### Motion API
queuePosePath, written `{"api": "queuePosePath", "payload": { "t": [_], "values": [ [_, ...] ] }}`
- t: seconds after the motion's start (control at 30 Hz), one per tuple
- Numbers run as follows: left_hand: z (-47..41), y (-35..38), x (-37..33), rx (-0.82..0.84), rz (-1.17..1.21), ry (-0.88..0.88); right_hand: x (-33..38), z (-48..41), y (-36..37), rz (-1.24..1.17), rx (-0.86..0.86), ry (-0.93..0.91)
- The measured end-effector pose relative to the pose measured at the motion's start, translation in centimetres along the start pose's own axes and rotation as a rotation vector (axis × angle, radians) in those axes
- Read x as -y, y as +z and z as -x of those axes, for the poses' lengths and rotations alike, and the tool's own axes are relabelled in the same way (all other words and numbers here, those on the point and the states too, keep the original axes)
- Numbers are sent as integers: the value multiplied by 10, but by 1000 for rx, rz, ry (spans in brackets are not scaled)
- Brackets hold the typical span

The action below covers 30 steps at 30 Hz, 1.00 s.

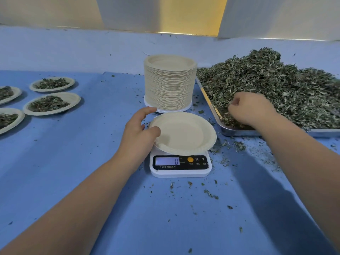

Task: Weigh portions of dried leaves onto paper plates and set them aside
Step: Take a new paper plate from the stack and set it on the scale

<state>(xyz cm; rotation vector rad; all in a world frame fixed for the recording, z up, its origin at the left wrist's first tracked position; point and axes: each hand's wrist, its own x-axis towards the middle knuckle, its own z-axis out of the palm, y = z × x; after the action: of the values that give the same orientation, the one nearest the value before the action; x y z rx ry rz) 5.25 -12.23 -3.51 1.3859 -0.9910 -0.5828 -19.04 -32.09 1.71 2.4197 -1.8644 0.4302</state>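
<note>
Left grip [137, 133] pinches the plate [184, 133] rim on the scale [181, 172]; right grip [252, 109] closes on leaves [276, 80]. Best release the plate before reading the weight.

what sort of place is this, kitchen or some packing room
Probably a small herb or tea portioning bench, not a home kitchen: a digital scale on a blue-covered table, a tall stack of paper plates, and a metal tray heaped with dried leaves.

Blue table cover [73, 172] (paler at the back) meets white and yellow panels [128, 13].
</note>
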Motion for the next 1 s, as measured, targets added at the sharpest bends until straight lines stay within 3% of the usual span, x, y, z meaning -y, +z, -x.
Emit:
{"api": "queuePosePath", "payload": {
  "t": [0.1, 0.2, 0.3, 0.43, 0.47, 0.6, 0.83, 1.0],
  "values": [
    [-1, -2, 0, -11, 13, -22, -7, -2, 5, 161, 204, 125],
    [-2, -2, -1, -48, 48, -37, -5, -1, 10, 60, 326, 54],
    [-3, -2, -3, -74, 104, -40, 3, 0, 9, -33, 279, -37],
    [-5, -2, 0, -113, 134, -48, 6, 4, 4, -92, -8, -106],
    [-6, -3, 1, -120, 131, -54, 7, 5, 4, -54, 13, -109],
    [-8, -4, 4, -142, 135, -88, 18, 13, 12, -28, 368, -88],
    [-8, -3, 5, -137, 133, -91, 20, 24, 19, -242, 185, -146],
    [-8, -3, 5, -139, 127, -91, 12, 18, 11, -332, -123, -138]
  ]
}}
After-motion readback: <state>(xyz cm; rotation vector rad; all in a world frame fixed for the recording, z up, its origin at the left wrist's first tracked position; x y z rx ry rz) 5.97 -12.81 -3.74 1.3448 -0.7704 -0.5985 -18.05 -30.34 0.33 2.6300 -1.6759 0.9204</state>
